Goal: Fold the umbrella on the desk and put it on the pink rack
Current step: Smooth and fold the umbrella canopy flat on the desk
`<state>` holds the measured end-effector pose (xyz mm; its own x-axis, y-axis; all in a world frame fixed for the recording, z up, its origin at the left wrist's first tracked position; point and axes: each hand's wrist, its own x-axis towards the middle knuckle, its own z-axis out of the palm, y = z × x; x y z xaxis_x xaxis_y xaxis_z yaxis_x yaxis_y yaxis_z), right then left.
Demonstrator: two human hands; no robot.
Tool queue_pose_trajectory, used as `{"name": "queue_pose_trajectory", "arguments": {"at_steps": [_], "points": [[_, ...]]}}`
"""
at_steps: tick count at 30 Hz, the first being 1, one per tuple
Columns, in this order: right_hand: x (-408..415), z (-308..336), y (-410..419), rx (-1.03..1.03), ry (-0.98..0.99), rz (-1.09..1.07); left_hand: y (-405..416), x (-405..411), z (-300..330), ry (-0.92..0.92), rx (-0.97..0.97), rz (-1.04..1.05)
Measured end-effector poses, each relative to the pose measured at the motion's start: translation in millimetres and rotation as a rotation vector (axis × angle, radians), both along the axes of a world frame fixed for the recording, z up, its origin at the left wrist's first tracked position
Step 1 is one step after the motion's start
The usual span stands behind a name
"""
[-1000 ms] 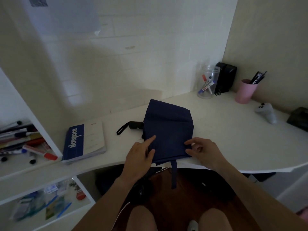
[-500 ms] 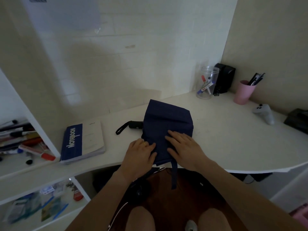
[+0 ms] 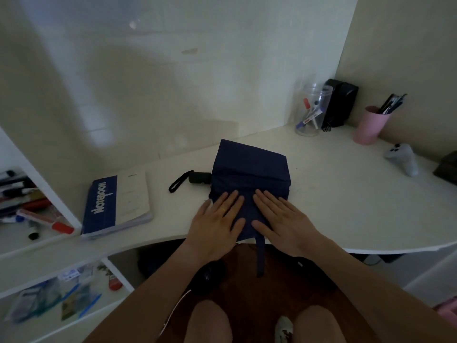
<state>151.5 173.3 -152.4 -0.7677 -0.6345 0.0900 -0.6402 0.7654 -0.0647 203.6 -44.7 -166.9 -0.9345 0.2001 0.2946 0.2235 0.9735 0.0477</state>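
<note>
The navy umbrella (image 3: 249, 174) lies on the white desk (image 3: 346, 194) near its front edge, its canopy folded into a flat, roughly rectangular bundle. Its black handle (image 3: 199, 177) sticks out to the left, with a black wrist loop (image 3: 178, 182) curling away from it on the desk top. A narrow navy strap (image 3: 260, 258) hangs from the near edge of the fabric, down past the desk edge. Both hands lie flat on the near part of the bundle, side by side: the left hand (image 3: 217, 227) presses down with straight, slightly spread fingers, and the right hand (image 3: 279, 224) does the same just beside it, thumbs pointing toward each other. Neither hand curls round anything; the palms and fingers simply rest on the cloth. To the left of the umbrella lies a blue and white notebook (image 3: 117, 206), well apart from the handle. At the far right stand a clear plastic jar (image 3: 312, 112) holding markers, a black box (image 3: 340, 105) behind it, and a pink cup (image 3: 371, 125) with pens. A pale grey game controller (image 3: 403, 162) lies near the right edge. On the left, white shelves (image 3: 32, 238) hold markers and pens.
</note>
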Motion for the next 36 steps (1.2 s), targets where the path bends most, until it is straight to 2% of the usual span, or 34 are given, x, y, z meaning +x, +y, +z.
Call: {"name": "queue_pose_trajectory", "arguments": {"at_steps": [5,7,8,11,12,14,17,21,23,26,31,34,36], "points": [[1,7,30,0.032,-0.040,0.018,-12,1,-4,-0.043,-0.012,0.014],[1,16,33,-0.016,-0.088,0.013,-12,0,-6,-0.039,-0.006,0.017],[-2,23,32,-0.123,-0.112,-0.036,-12,1,-7,-0.034,-0.005,0.016],[-31,56,21,-0.720,-0.090,-0.320,-12,1,-6,-0.030,-0.019,0.015],[-46,66,20,-0.819,-0.083,-0.420,-12,1,-5,-0.032,-0.018,0.013],[-74,80,16,-0.886,-0.242,-0.529,-12,1,-5,-0.029,-0.011,0.014],[-99,88,4,-1.069,-0.587,-0.442,-12,1,-4,-0.037,-0.008,0.011],[-105,101,-7,-1.242,-0.754,-0.337,-14,-2,-2,-0.037,0.011,-0.016],[-97,104,-4,-1.271,-0.714,-0.302,-14,-4,0,-0.029,0.023,-0.026],[-68,102,5,-1.200,-0.536,-0.216,-14,-4,0,-0.019,0.020,-0.031],[-16,61,16,-0.840,-0.147,-0.138,-14,-3,-1,0.047,0.026,-0.046],[-4,37,15,-0.873,0.027,-0.116,-14,-1,-1,0.044,0.022,-0.037],[0,40,12,-0.945,0.017,-0.141,-14,-2,-2,0.013,0.027,-0.028]]}}
